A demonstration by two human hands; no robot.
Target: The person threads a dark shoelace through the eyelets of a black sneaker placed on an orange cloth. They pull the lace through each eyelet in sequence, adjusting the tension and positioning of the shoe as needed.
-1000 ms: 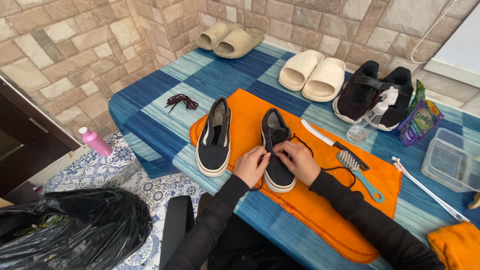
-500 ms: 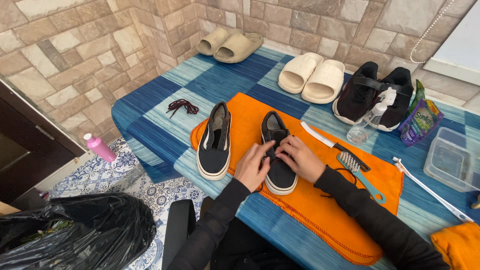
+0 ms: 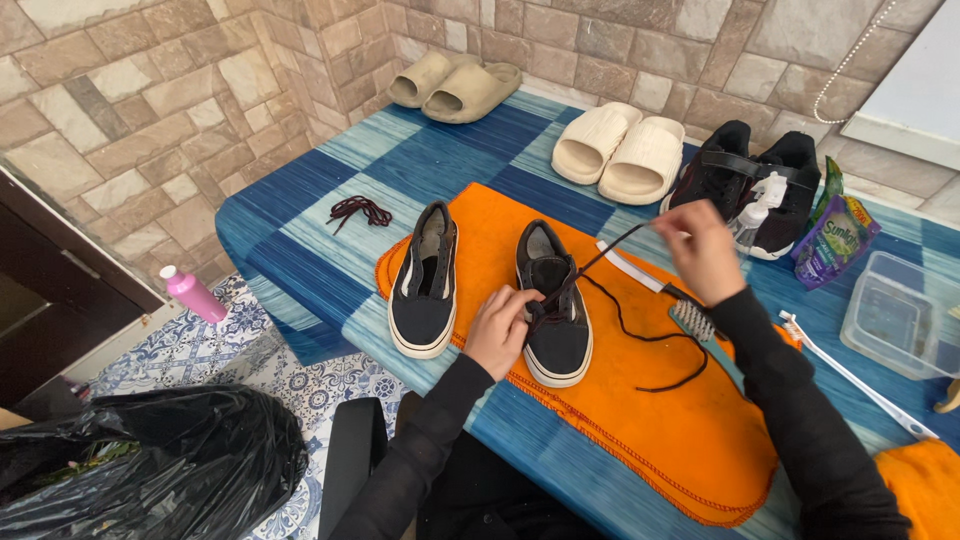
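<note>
Two black canvas shoes with white soles lie on an orange cloth [image 3: 640,440]. My left hand [image 3: 503,328] presses on the side of the right shoe [image 3: 555,305] near its eyelets. My right hand [image 3: 702,248] is raised to the right, pinching a dark lace [image 3: 610,250] that runs taut from the shoe; the lace's loose end curls over the cloth. The left shoe [image 3: 425,280] lies untouched and without a lace.
A spare dark lace [image 3: 358,211] lies on the blue checked cover. Behind are tan slides [image 3: 455,85], white slides [image 3: 620,150], black sneakers [image 3: 755,180], a spray bottle, a pouch and a clear tub [image 3: 900,315]. Brushes lie right. A pink bottle [image 3: 193,293] and black bag [image 3: 150,470] sit on the floor.
My right hand has lifted away from the shoe up and to the right, drawing the lace out taut. My left hand stays on the shoe.
</note>
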